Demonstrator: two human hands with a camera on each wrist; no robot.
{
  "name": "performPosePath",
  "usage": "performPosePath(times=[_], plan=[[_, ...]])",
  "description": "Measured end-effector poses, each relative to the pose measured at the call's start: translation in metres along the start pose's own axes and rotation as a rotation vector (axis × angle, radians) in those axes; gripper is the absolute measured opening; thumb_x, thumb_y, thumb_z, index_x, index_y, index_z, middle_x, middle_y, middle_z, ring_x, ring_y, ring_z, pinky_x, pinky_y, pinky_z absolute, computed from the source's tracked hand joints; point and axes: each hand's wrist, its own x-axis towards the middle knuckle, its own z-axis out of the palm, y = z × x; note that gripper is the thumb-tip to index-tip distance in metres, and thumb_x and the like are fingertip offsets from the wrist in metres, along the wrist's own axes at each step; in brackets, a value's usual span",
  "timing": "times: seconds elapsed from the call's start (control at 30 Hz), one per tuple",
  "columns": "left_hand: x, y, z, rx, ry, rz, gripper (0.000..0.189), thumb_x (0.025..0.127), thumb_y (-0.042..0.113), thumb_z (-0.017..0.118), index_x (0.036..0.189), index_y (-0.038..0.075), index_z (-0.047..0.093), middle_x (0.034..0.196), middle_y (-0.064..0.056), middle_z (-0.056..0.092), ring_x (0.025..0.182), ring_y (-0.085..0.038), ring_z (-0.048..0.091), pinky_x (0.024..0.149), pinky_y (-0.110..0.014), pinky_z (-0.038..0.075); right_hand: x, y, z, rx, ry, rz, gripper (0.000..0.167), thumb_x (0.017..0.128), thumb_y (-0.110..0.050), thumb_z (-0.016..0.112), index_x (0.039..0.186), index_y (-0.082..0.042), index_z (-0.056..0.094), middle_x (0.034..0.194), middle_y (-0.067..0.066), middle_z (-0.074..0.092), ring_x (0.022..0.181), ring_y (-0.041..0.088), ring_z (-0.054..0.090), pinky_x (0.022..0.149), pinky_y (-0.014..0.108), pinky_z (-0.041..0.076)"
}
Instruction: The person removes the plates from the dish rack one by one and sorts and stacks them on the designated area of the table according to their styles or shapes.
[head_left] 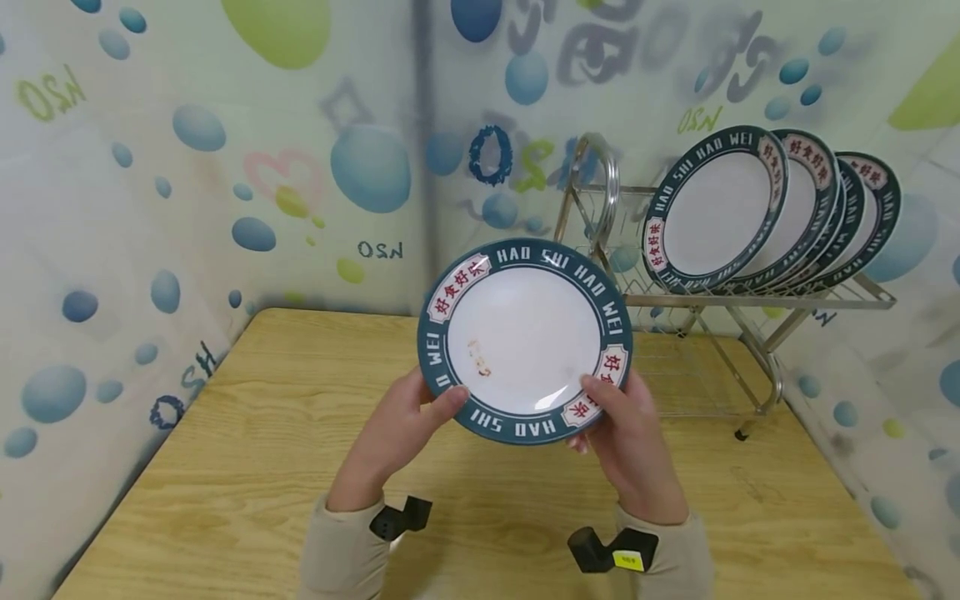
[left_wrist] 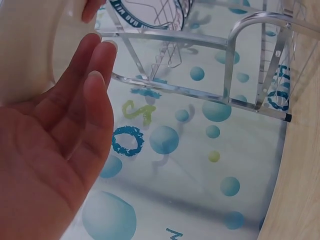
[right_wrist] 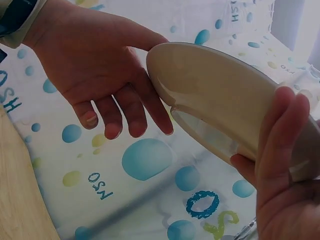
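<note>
A round plate [head_left: 525, 325] with a white centre and a dark green lettered rim is held up in both hands, its face tilted towards the head camera. A small brownish-orange smear [head_left: 480, 360] marks the white part, left of centre. My left hand [head_left: 392, 429] pinches the lower left rim, thumb on top; the right wrist view shows its other fingers spread, with the index finger against the underside. With my right hand [head_left: 636, 446] I grip the lower right rim, thumb on the face and fingers behind. The plate's pale underside [right_wrist: 215, 87] shows in the right wrist view.
A metal dish rack [head_left: 757, 300] stands at the back right of the wooden table [head_left: 300, 450]. Several matching plates [head_left: 716, 212] lean upright in its upper tier. Walls covered with blue bubble prints [head_left: 371, 167] enclose the table's back and sides.
</note>
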Motion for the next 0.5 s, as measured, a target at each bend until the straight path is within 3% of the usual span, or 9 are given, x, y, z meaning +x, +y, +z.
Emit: performPosePath(times=[0.2,0.5], plan=[[0.0015,0.0018,-0.0014,-0.02,-0.03,-0.017,0.043,0.089,0.034,0.052,0.13,0.032,0.039,0.111,0.009,0.056,0.096,-0.015,0.05,0.081,-0.038,0.043,0.0015,0.0,-0.0007,-0.039,0.026,0.027,0.035,0.094,-0.007,0.041,0.128,-0.002,0.031,0.083,0.011,0.064,0.05,0.016,0.058,0.042,0.022,0.045],[0.0004,0.0013,-0.0037,-0.257,-0.092,0.005,0.05,0.093,0.023,0.047,0.138,0.031,0.025,0.125,0.001,0.047,0.103,-0.02,0.052,0.088,-0.034,0.042,0.0036,0.0043,0.003,-0.295,0.121,0.075,0.038,0.093,-0.019,0.048,0.127,-0.007,0.036,0.085,0.01,0.06,0.058,0.019,0.058,0.046,0.028,0.047]])
